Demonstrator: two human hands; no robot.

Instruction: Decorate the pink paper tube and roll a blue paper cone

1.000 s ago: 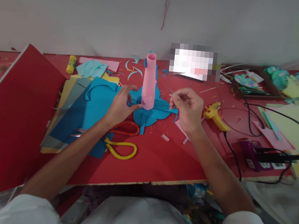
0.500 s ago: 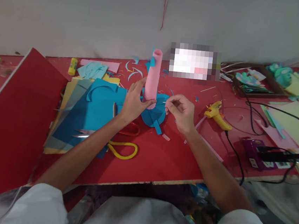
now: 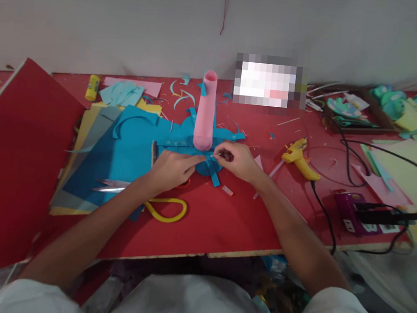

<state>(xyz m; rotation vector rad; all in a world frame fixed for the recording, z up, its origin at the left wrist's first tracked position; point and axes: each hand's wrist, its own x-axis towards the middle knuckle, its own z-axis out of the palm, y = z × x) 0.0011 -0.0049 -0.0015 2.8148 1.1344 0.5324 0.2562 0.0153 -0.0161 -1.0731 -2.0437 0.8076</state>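
Note:
A pink paper tube (image 3: 206, 112) stands upright on a blue paper piece (image 3: 214, 177) with strips sticking out around it. My left hand (image 3: 172, 170) lies low beside the tube's base, index finger stretched onto the blue paper, holding nothing. My right hand (image 3: 239, 162) is closed in a pinch just right of that fingertip. A tiny pale bit shows at its fingertips, too small to name. Scissors (image 3: 166, 210) with a yellow and a red handle lie below my left hand, their blades partly under my forearm.
Stacked blue and yellow sheets (image 3: 97, 165) lie left, near a raised red board (image 3: 15, 167) and a glue stick (image 3: 92, 88). A yellow glue gun (image 3: 301, 159) with its cord lies right, by a purple box (image 3: 354, 215). Behind it sits a tray (image 3: 384, 128) of craft pieces.
My left hand has let go of the pink tube and moved down to the blue paper. My right hand has moved left, close to the left fingertip. The tube stays upright.

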